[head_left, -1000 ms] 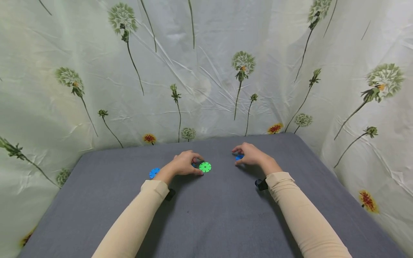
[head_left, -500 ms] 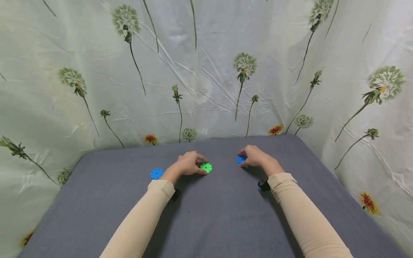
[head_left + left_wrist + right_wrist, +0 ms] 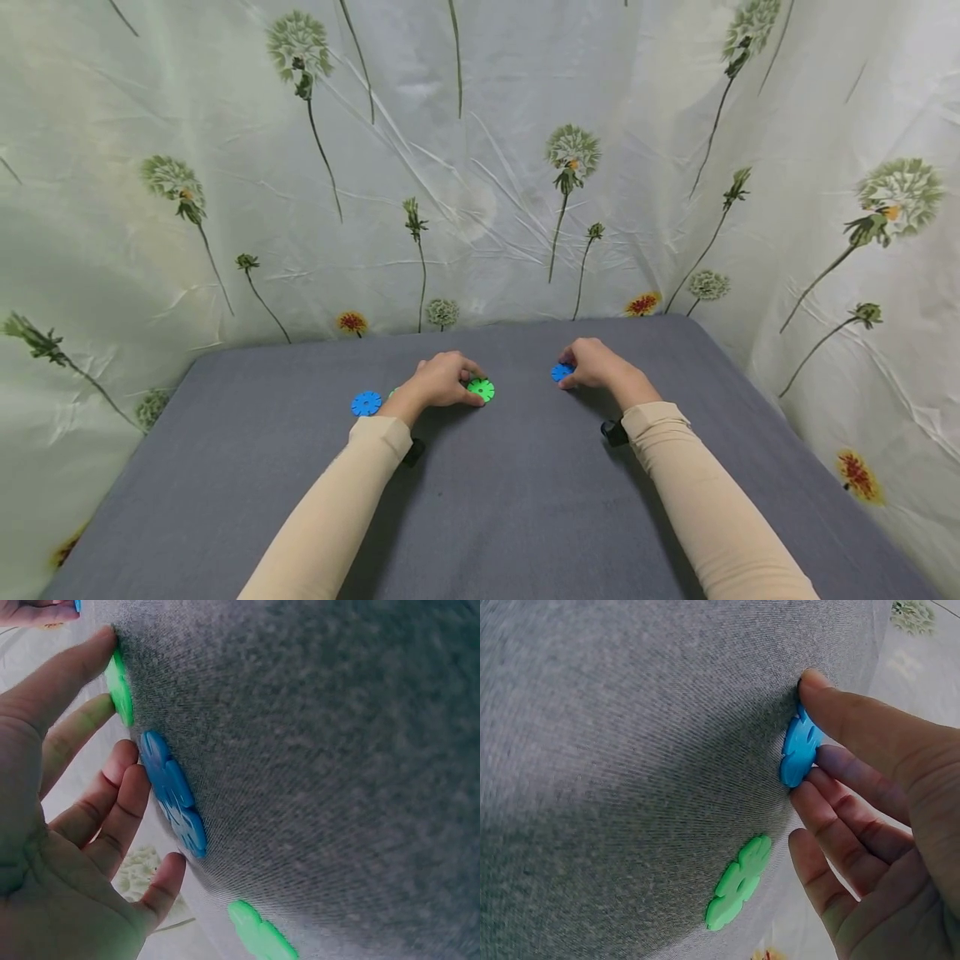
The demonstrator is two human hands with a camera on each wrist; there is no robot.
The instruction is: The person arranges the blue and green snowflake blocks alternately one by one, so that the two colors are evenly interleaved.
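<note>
My left hand (image 3: 442,382) lies over the cloth and pinches a flat, notched green disc (image 3: 481,390) between thumb and fingers. In the left wrist view this green disc (image 3: 118,690) touches the fingertips, and a blue disc (image 3: 172,793) lies below the other fingers. Over on the right, my right hand (image 3: 596,364) pinches a blue notched disc (image 3: 562,372) by its edges; the right wrist view shows the blue disc (image 3: 801,750) against the cloth. Beneath that hand lies another green disc (image 3: 739,883), hidden in the head view.
A blue disc (image 3: 366,403) lies left of my left wrist. Another green disc (image 3: 261,934) is mostly covered by that wrist in the head view. Grey cloth (image 3: 510,500) covers the table, and a flowered curtain (image 3: 495,167) hangs behind its far edge.
My right fingers have come together on the blue disc. The left hand has moved slightly right onto the green disc, leaving the blue disc by the wrist fully uncovered.
</note>
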